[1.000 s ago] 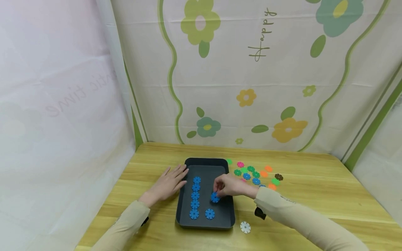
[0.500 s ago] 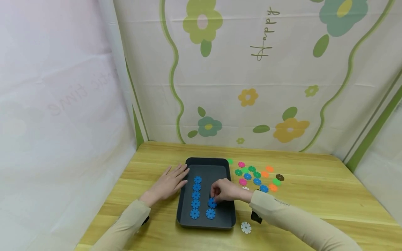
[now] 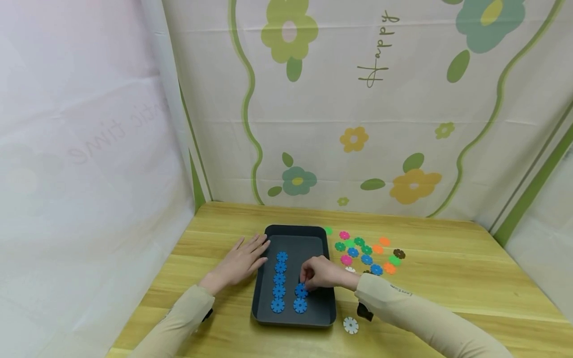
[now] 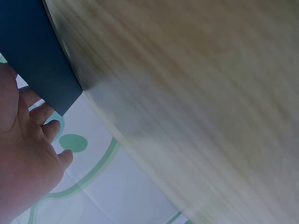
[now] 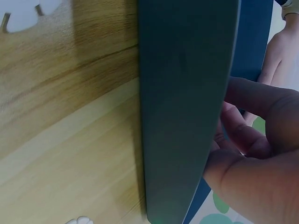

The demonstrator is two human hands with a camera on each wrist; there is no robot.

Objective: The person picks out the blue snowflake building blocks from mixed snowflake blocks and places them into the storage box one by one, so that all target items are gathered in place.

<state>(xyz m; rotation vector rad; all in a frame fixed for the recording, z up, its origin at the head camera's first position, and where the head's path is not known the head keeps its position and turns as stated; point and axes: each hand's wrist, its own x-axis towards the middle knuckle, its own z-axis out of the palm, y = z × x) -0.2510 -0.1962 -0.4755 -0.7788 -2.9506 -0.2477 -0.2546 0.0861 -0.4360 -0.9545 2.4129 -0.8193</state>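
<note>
In the head view a dark tray (image 3: 293,318) holds a column of several blue notched discs (image 3: 279,279) on its left side. On its right side lies one blue disc (image 3: 300,305), and just above that my right hand (image 3: 323,273) pinches another blue disc (image 3: 301,290) close against it. My left hand (image 3: 237,263) rests with spread fingers at the tray's left rim. The left wrist view has that hand (image 4: 32,154) beside the tray wall (image 4: 42,60). The tray wall (image 5: 182,112) in the right wrist view hides the fingertips of my right hand (image 5: 261,135) and the disc.
Right of the tray, loose discs in green, pink, orange, blue and brown lie scattered on the wooden table (image 3: 447,278). A white disc (image 3: 350,325) lies near the tray's lower right corner. Patterned cloth (image 3: 403,99) hangs behind the table.
My right hand has moved down and slightly left with the blue disc, bringing it close above the lower disc in the right part of the tray. My left hand has stayed at the rim.
</note>
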